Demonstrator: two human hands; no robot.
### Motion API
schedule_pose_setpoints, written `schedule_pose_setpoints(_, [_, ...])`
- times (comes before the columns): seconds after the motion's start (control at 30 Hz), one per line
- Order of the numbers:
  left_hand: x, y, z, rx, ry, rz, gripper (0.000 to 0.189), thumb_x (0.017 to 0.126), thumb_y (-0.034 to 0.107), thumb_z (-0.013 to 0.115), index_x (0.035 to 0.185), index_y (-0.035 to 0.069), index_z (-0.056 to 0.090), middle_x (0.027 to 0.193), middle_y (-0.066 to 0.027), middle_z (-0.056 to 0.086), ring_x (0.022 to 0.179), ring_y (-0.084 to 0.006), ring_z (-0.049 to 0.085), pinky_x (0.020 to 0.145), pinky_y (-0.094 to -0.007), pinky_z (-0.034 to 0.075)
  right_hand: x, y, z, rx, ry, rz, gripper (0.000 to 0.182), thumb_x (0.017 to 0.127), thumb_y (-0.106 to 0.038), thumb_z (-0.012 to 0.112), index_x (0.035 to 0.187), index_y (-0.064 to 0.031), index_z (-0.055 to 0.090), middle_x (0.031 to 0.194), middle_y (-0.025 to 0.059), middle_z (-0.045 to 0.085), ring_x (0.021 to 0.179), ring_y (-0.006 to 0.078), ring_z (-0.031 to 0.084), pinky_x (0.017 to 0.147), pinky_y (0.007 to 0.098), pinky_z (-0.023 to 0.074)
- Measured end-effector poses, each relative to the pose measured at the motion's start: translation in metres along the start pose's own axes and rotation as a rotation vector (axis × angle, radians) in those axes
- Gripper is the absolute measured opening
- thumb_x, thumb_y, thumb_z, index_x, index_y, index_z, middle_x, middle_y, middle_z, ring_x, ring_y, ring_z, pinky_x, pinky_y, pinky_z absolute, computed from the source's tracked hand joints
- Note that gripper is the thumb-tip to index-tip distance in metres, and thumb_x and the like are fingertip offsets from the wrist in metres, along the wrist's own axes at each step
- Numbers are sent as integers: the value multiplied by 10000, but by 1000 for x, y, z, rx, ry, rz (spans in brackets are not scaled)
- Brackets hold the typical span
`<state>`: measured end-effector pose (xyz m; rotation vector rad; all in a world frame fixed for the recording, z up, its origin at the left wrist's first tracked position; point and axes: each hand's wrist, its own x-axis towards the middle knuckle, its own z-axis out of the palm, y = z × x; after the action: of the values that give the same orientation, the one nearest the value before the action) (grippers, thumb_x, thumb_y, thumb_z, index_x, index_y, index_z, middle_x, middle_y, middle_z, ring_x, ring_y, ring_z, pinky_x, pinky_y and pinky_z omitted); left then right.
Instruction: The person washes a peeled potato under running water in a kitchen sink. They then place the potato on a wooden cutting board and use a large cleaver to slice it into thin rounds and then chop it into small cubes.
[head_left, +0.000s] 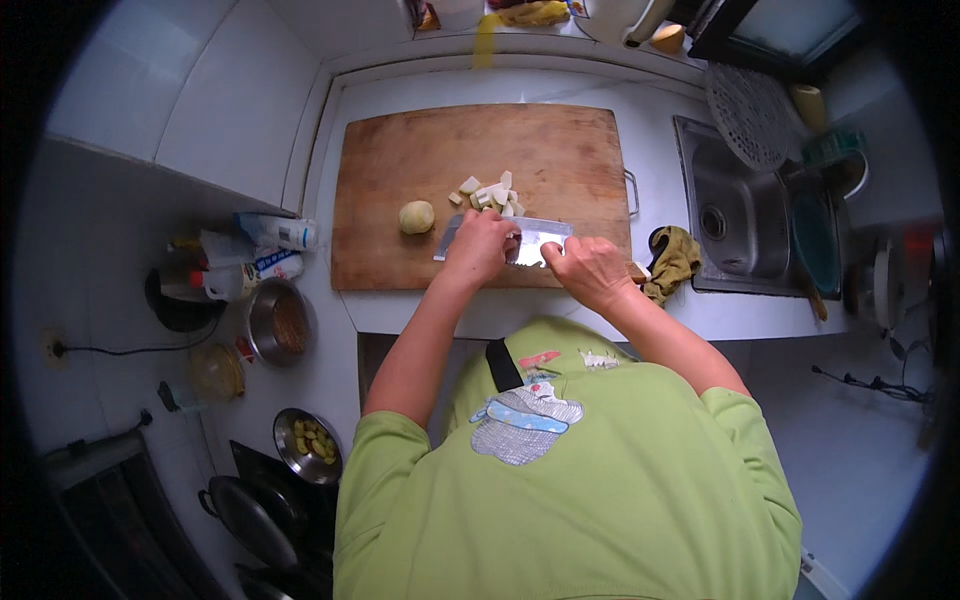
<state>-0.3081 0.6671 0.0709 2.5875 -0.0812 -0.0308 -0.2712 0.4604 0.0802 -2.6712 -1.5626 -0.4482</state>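
On the wooden cutting board (562, 146), my right hand (592, 270) grips a cleaver (545, 234), with the thumb resting against the flat of its broad metal blade. The end of the wooden handle (637, 272) sticks out to the right past my hand. Bent fingers of my left hand (478, 247) lie over the blade's left part, close to a pile of pale cut pieces (495, 195). Whether those fingertips hold a piece is hidden. Left of the hand sits a whole peeled root vegetable (416, 217), possibly a potato.
A crumpled brown cloth (673, 264) lies between the board and the steel sink (739, 217). At left stand a steel bowl (253, 330), plastic packages (281, 231) and another bowl (280, 446) holding yellowish pieces. A dark pan (251, 521) is at lower left.
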Motion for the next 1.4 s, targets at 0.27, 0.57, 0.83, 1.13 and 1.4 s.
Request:
schedule_pose_setpoints(0.27, [49, -62, 17, 94, 103, -2, 223, 761, 38, 588, 962, 74, 678, 977, -173, 619, 940, -349, 580, 831, -413, 493, -11, -16, -5, 28, 9, 90, 29, 792, -127, 552, 781, -116, 527, 582, 45, 546, 492, 182, 575, 451, 309, 439])
schedule_pose_setpoints(0.57, [37, -76, -17, -279, 539, -182, 230, 821, 81, 619, 1049, 89, 654, 992, -123, 641, 861, -283, 636, 758, -384, 526, -36, -12, 5, 354, -114, 430, 117, 787, -127, 575, 879, -101, 507, 650, 133, 603, 616, 330, 631, 532, 455, 479])
schedule_pose_setpoints(0.83, [-10, -76, 32, -374, 313, -314, 277, 794, 101, 692, 1054, 26, 630, 984, -110, 658, 803, -205, 644, 729, -300, 526, -32, 1, 7, 1035, -267, 843, 252, 795, -133, 590, 1012, -10, 553, 721, 177, 659, 520, 271, 622, 502, 380, 486])
schedule_pose_setpoints(1.13, [-9, -52, 52, 92, 147, -328, 432, 721, 147, 734, 1129, 96, 601, 1165, -99, 561, 1099, -310, 486, 953, -398, 418, -51, 30, 9, 1002, -291, 746, 215, 806, -137, 590, 985, -29, 542, 753, 185, 660, 609, 338, 636, 560, 423, 495])
schedule_pose_setpoints(1.4, [-14, -32, 56, 277, 308, -144, 358, 707, 128, 730, 1046, 100, 619, 1063, -88, 566, 1026, -283, 519, 900, -382, 448, -68, 57, -1, 646, -381, 452, 151, 814, -179, 588, 914, -79, 533, 726, 167, 634, 724, 394, 614, 626, 496, 475])
